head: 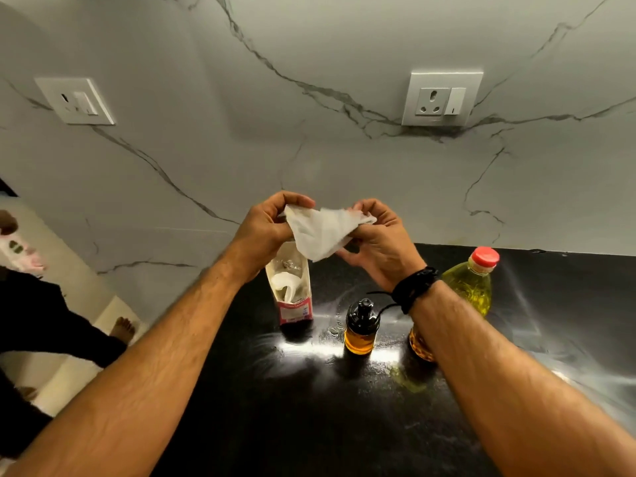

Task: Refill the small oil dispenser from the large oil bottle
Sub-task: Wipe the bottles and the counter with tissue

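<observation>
A white tissue is stretched between my two hands, raised above the black counter. My left hand pinches its left corner and my right hand grips its right end. Below them the small oil dispenser stands upright with its black cap on and amber oil inside. To its right stands the large oil bottle, yellow oil and a red cap, its lower part hidden behind my right forearm.
An open tissue pack with a pink label stands just left of the dispenser. Wet smears and a yellowish oil patch lie on the black counter. A marble wall with two sockets rises behind. Another person's foot shows on the floor at left.
</observation>
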